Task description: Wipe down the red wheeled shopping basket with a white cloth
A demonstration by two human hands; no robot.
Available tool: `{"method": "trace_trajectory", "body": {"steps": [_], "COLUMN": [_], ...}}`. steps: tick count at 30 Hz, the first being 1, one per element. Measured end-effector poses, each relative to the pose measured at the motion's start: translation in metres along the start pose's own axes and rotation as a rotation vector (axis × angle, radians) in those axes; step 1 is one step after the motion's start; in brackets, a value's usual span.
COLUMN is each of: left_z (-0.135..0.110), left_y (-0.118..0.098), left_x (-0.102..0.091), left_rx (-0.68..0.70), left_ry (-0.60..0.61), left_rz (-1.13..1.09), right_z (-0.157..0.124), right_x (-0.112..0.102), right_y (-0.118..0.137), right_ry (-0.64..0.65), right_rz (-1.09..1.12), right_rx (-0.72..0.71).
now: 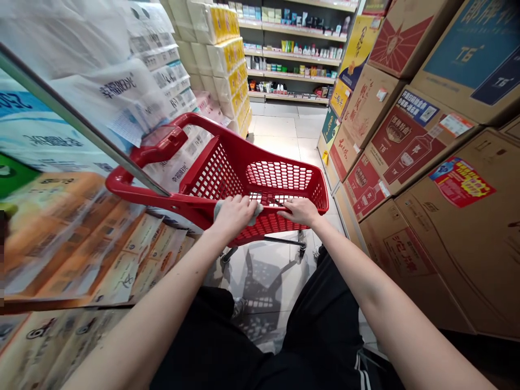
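Note:
A red plastic shopping cart (pixel 213 173) with a mesh basket stands in front of me, its long handle (pixel 158 146) reaching to the left. My left hand (pixel 233 216) is closed over a grey cloth (pixel 255 214) on the cart's near rim, and the cloth shows on both sides of the hand. My right hand (pixel 299 211) grips the same rim a little to the right, with its fingers curled over the edge. The basket's inside is partly hidden by my hands and the rim. I see nothing inside it.
Stacked paper-wrapped packs (pixel 154 81) fill the left side, and printed cardboard cartons (pixel 406 141) wall the right. Goods shelves (pixel 292 54) stand at the far end of the tiled aisle (pixel 276 130). The cart's wheels stand on the floor close to my feet.

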State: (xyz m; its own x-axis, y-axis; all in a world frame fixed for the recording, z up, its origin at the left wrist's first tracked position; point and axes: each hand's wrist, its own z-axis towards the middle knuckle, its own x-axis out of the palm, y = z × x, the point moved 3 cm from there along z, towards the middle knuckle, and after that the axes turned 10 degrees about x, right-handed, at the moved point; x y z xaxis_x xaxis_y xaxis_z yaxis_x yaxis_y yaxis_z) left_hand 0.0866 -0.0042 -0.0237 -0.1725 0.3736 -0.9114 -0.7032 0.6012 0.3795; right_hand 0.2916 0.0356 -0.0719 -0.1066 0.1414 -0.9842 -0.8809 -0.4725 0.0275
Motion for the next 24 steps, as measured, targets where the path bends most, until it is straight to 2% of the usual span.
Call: {"method": "trace_trajectory", "body": {"steps": [3,6,9,14,17,20,24], "left_z": [0.016,0.023,0.013,-0.024,-0.037,-0.037,-0.018], "left_y": [-0.019,-0.025,-0.009,0.033,0.042,0.038,0.014], "left_x": [0.004,0.007,0.008,0.001,-0.004,-0.007,-0.005], "left_rx": [0.039,0.063,0.065,0.024,-0.023,-0.068,-0.079], "left_ry": [-0.015,-0.014,-0.011,-0.021,-0.037,-0.042,-0.041], "left_rz": [-0.054,-0.103,-0.116,-0.072,-0.026,-0.006,-0.052], "right_z": [-0.001,-0.003,-0.003,-0.001,0.000,-0.001,-0.002], "right_x": [0.001,0.000,-0.001,0.001,0.001,-0.001,-0.005], "right_y": [0.000,0.000,-0.003,-0.004,-0.003,-0.001,0.002], "right_ry": [0.037,0.050,0.061,0.064,0.057,0.041,0.057], "right_rz": [-0.008,0.006,0.008,-0.004,-0.003,0.001,-0.012], "right_rx": [0.033,0.013,-0.004,-0.006,-0.002,0.009,0.044]}}
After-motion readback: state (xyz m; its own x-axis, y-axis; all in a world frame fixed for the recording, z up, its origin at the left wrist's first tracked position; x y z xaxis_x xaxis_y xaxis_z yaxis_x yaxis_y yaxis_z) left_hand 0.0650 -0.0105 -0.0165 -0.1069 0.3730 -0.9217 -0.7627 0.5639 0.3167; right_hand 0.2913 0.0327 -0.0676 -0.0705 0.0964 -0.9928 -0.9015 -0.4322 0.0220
